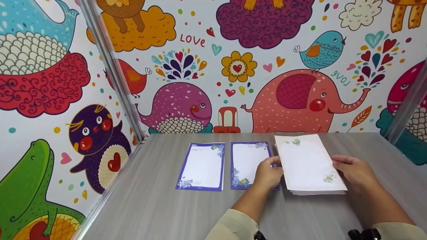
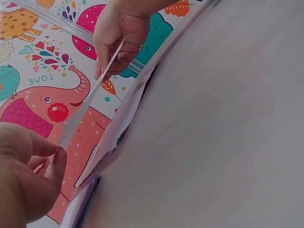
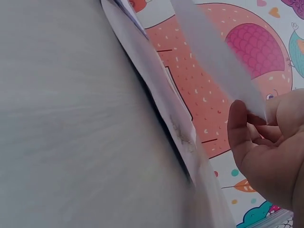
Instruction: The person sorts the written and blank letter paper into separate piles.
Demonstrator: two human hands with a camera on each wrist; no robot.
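Between both hands is a white sheet of paper [image 1: 310, 163] with small green floral prints in two corners. My left hand [image 1: 268, 173] pinches its left edge between thumb and fingers. On the opposite edge, my right hand [image 1: 355, 171] pinches the paper the same way. Both wrist views show the sheet [image 2: 78, 121] [image 3: 228, 61] raised off the table, above a stack of paper [image 3: 152, 80]. In the head view the sheet hides most of that stack, whose edges peek out at the near side.
Two purple-bordered sheets with blue flowers lie left of the stack: one farther left [image 1: 201, 166], the other [image 1: 248, 156] partly covered by my left hand. Grey wood-grain table [image 1: 150, 203] runs back to a wall [image 1: 206, 20] printed with cartoon animals.
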